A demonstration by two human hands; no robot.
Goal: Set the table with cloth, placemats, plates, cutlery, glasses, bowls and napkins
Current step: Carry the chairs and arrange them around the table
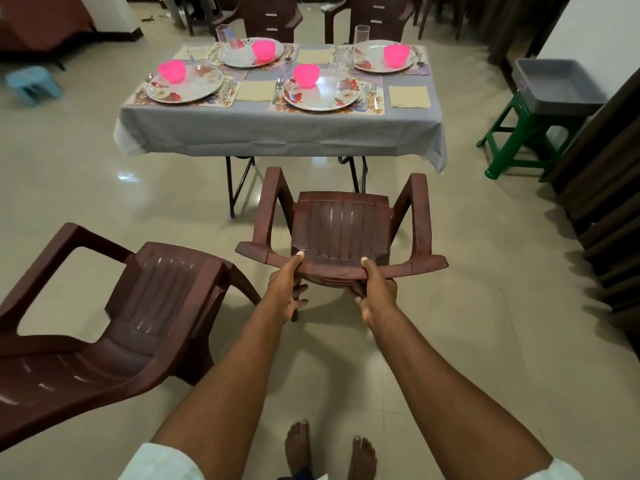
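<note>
- Left hand (286,289): bare, no ring, no watch; thumbnail short and pale
- Right hand (375,292): bare as well, wrist plain; thumbnail short
- Forearms (242,368): both uncovered from wrist up to near the elbow
- Sleeves (162,460): white cloth, loose, ending at the elbows; one shows at each lower corner of the view
- Feet (297,445): bare, no footwear, toenails short
- A bit of dark cloth (299,474) shows between the feet at the bottom edge

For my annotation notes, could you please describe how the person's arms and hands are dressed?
Both forearms are bare. The left hand and right hand wear no gloves, rings or watch that I can see. White sleeves show only at the bottom edge, ending around the elbows.
</note>
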